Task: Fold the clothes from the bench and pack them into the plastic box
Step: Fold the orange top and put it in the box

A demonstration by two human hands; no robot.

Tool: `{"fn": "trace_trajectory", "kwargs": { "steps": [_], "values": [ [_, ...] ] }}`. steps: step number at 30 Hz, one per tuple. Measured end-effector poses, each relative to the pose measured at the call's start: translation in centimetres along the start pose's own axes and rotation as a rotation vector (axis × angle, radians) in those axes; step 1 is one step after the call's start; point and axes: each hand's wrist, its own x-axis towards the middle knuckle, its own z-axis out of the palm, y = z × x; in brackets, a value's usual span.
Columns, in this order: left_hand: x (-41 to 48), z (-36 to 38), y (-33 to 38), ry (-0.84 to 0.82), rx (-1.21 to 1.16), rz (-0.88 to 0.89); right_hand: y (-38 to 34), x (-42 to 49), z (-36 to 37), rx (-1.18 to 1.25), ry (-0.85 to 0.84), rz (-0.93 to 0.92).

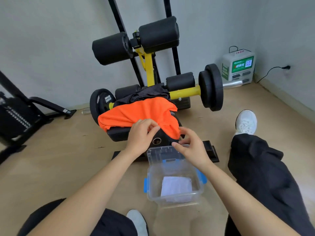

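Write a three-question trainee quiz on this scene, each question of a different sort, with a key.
1. True or false: the plastic box is empty.
2. Which colour of garment lies on top of the pile on the bench? A. orange B. black C. white
3. Which hand pinches the edge of the orange garment?

Key:
1. False: a white folded cloth lies in it.
2. A.
3. The left hand.
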Motion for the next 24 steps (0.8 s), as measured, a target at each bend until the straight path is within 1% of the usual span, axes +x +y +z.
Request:
{"fn": "trace_trajectory", "kwargs": {
  "steps": [2,4,7,8,10,13,16,19,24],
  "values": [
    [-1.4,-1.5,1.5,-0.063,-0.256,-0.076,-1.4,0.4,-0.1,-0.012,-0.089,-0.09],
    [-3.2,-3.0,3.0,-0.099,-0.449,-0.11,-2.2,0.6,0.2,-0.063,-0.151,-0.169],
    [-6.9,-3.7,3.4,-0.059,-0.601,-0.167,-2.3,0.3,0.5,-0.131,-0.168,-0.266],
    [-8.4,-3.4,3.0,-0.039,-0.634,-0.192,-2.4,-0.2,0.5,-0.142,-0.187,-0.268],
    [-11.7,-2.1,1.9,-0.001,-0.684,-0.283,-2.5,-1.6,0.4,-0.171,-0.281,-0.204],
    [-17.2,0.6,0.0,0.057,-0.778,-0.45,-1.8,-4.2,1.2,-0.214,-0.469,-0.088],
    [-22.3,3.5,-1.4,0.12,-0.841,-0.613,-0.8,-6.2,2.8,-0.309,-0.582,-0.06],
    [-25.1,5.3,-1.4,0.172,-0.925,-0.734,0.1,-7.4,4.1,-0.319,-0.65,0.0],
    [-28.0,6.2,-1.0,0.208,-1.011,-0.903,1.6,-9.4,5.3,-0.201,-0.72,0.233]
  ]
}}
